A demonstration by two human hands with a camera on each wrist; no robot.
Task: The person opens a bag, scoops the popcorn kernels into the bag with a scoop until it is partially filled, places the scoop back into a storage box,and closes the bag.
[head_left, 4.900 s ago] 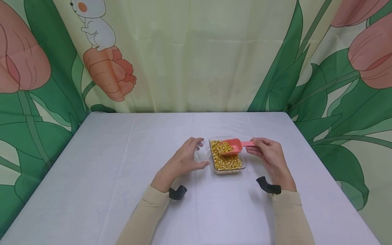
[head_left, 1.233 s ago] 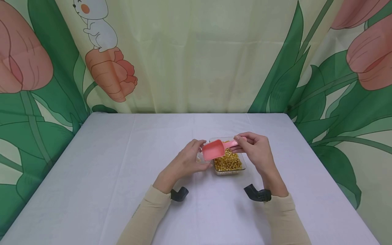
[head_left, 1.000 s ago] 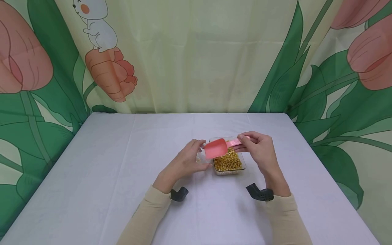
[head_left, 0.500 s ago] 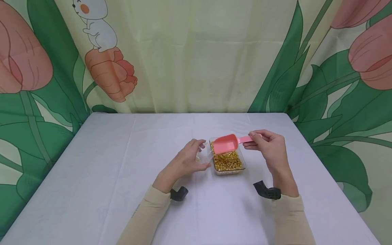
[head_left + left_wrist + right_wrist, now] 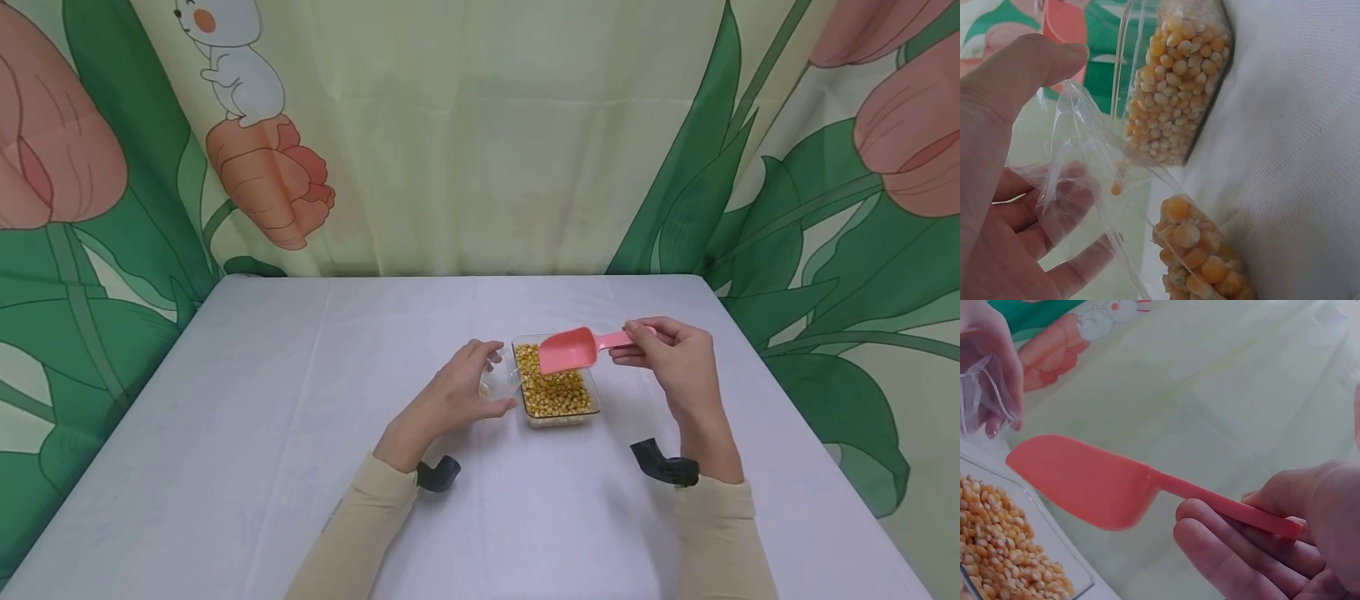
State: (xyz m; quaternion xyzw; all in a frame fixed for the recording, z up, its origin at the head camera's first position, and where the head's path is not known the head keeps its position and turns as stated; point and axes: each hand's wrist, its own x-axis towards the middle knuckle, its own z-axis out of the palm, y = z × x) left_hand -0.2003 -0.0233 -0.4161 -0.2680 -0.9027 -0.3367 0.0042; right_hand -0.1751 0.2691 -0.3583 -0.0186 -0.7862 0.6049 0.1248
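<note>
My left hand (image 5: 453, 387) holds the mouth of a clear plastic bag (image 5: 1075, 140) spread, thumb at one edge and fingers behind the film. Corn kernels (image 5: 1194, 250) fill the bag's lower part; a single kernel clings higher up. My right hand (image 5: 675, 362) pinches the handle of a pink scoop (image 5: 567, 350), thumb on one side and fingers on the other. The scoop's bowl hangs tilted above a clear rectangular container (image 5: 558, 422) and shows no kernels inside. More corn kernels (image 5: 997, 540) lie in that container, just right of the bag.
A white cloth (image 5: 375, 333) covers the table. Behind it hangs a curtain (image 5: 465, 167) printed with tulips, a rabbit and a carrot. Black wrist mounts (image 5: 663, 464) stick out from both wrists close to the tabletop.
The scoop was in the container's corn, then over the bag; since then my right hand has drawn it right, back above the container. My left hand has stayed nearly still.
</note>
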